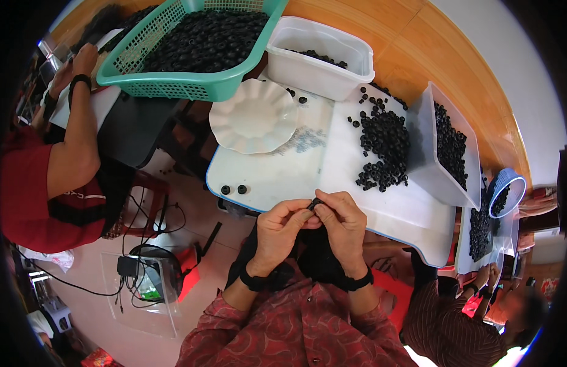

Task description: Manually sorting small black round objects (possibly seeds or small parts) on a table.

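Both my hands meet in front of the table's near edge. My left hand point(277, 229) and my right hand point(341, 226) pinch one small black ring-like rubber part point(315, 203) between thumbs and fingertips. The fingers partly cover it, so its exact shape is hidden. Ahead on the white table point(265, 177), two black round parts point(242, 189) sit near the left front edge. A loose pile of the same black parts point(384, 144) lies to the right on a white sheet. Left of it stands a scalloped cream plate point(253, 116) with nothing on it.
A green basket point(173, 85) full of black parts stands at the far left, beside a white tub point(320, 67). A clear bin point(455, 147) tips toward the pile, with a blue basket point(507, 192) beyond. Co-workers sit left and right. Cables point(133, 275) hang at lower left.
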Motion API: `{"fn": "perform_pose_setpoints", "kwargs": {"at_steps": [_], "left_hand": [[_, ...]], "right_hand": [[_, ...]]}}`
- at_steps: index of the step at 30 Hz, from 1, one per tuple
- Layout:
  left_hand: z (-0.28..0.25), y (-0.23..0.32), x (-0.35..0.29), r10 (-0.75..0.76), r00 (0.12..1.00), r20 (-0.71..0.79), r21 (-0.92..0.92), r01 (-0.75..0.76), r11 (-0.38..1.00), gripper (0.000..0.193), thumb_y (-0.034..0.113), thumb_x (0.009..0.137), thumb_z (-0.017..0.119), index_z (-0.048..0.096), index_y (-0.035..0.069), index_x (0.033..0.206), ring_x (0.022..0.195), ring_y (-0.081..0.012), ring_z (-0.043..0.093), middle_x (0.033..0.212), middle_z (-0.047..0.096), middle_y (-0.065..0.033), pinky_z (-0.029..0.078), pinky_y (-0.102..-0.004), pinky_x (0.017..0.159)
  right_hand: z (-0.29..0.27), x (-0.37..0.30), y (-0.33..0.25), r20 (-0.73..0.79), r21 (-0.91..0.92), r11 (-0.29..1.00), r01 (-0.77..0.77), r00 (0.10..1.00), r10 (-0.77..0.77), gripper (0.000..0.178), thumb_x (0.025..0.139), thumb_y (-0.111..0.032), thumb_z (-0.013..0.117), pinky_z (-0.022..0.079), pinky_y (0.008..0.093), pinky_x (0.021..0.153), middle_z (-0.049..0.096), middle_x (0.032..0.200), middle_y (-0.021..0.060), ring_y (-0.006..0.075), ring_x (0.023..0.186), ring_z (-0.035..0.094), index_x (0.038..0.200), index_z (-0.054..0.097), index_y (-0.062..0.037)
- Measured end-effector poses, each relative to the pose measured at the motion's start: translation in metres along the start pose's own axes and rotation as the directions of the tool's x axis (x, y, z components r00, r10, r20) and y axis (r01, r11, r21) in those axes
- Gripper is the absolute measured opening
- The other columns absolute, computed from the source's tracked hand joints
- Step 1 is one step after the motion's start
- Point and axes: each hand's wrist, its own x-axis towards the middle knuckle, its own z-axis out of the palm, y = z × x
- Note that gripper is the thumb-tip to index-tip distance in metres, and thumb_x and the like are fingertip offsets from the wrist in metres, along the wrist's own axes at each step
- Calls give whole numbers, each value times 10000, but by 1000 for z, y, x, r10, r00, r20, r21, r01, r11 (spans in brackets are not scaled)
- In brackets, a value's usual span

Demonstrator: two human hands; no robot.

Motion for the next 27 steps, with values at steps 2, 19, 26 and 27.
{"fn": "perform_pose_setpoints", "kwargs": {"at_steps": [2, 19, 26, 27], "left_hand": [[0, 0, 2, 17, 1000, -11, 31, -17, 999, 169, -36, 958, 554, 631, -72, 1104, 840, -153, 698, 960, 706, -122, 592, -274, 799], [-5, -2, 20, 193, 980, -51, 466, -148, 872, 175, -60, 904, 601, 621, -33, 1077, 772, -160, 715, 892, 717, -130, 585, -264, 704], [-7, 0, 26, 280, 959, 50, 604, -252, 756, 210, -60, 879, 614, 631, -15, 1083, 781, -188, 698, 901, 705, -121, 568, -291, 692], [-7, -5, 29, 326, 943, 65, 646, -289, 706, 203, -59, 855, 630, 634, -4, 1050, 770, -234, 684, 855, 689, -125, 554, -322, 673]], "right_hand": [[1, 3, 0, 10, 40, 999, -28, 1000, 28, 225, 896, 62, 632, 563, 213, 661, 605, 957, 71, 116, 758, 668, 1110, 683, 15], [3, 20, 2, 79, -304, 949, 86, 995, -65, 204, 853, 64, 658, 549, 267, 684, 664, 944, 111, 179, 789, 683, 1046, 695, 10], [5, 21, 7, 91, -374, 901, 219, 976, -200, 205, 839, 68, 668, 541, 283, 658, 670, 927, 120, 199, 768, 678, 1030, 695, -3], [5, 22, 7, 94, -374, 902, 215, 976, -194, 204, 839, 69, 667, 540, 283, 657, 670, 926, 121, 200, 766, 677, 1029, 695, -3]]}}
